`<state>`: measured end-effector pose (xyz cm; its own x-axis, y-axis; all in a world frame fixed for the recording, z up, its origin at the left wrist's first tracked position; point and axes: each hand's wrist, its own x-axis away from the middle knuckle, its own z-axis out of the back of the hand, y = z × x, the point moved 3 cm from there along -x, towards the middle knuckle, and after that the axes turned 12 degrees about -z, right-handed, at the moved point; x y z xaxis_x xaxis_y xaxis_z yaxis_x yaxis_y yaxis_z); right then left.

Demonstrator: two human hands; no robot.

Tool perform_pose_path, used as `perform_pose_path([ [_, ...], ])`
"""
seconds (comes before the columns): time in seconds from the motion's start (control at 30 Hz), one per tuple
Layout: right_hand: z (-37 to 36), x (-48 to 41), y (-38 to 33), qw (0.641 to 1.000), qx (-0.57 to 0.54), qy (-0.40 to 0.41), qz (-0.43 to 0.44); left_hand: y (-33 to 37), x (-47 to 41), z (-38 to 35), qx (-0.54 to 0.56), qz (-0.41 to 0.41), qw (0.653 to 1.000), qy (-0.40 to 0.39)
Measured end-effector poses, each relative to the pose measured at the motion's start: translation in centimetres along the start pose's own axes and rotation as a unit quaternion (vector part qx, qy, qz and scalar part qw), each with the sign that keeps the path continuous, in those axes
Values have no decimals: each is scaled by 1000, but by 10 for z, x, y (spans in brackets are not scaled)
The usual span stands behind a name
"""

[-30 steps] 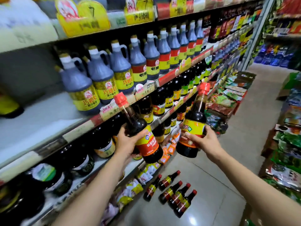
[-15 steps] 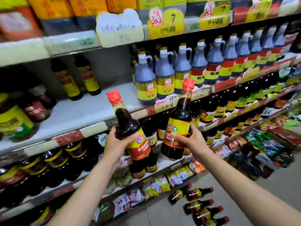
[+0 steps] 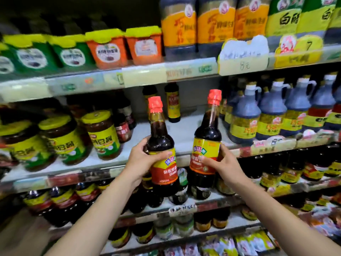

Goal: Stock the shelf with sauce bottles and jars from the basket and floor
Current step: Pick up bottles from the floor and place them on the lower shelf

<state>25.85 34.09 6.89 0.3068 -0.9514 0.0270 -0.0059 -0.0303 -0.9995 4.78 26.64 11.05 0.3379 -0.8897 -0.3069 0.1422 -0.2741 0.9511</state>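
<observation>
Ahead, white shelf (image 3: 184,133) between jars (image 3: 100,134) and jugs (image 3: 245,119)

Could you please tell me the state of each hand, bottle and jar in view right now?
Left bottle: red cap on, roughly upright, held in the air.
Right bottle: red cap on, roughly upright, held in the air.
Left hand: grips the left bottle.
Right hand: grips the right bottle.
Shelf: partly stocked, bare gap in the middle.
Jars: yellow lids on, standing.

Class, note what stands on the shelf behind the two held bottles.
Bare white shelf, with two dark bottles at its back. The left-hand bottle hides part of one; the right-hand bottle covers the shelf's front edge.
</observation>
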Motion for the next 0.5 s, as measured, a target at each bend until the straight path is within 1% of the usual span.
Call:
perform_pose_path([
  [0.17, -33, -32, -15, 1000, 4, 5, 14, 9, -34, 28, -1, -23, 1000, 0],
  [0.33, -34, -58, -29, 1000, 1, 10, 17, 4, -58, 33, -19, -18, 999, -25],
  [0.5, -26, -86, -37, 999, 23, 21, 17, -4, -83, 29, 11, -11, 1000, -4],
])
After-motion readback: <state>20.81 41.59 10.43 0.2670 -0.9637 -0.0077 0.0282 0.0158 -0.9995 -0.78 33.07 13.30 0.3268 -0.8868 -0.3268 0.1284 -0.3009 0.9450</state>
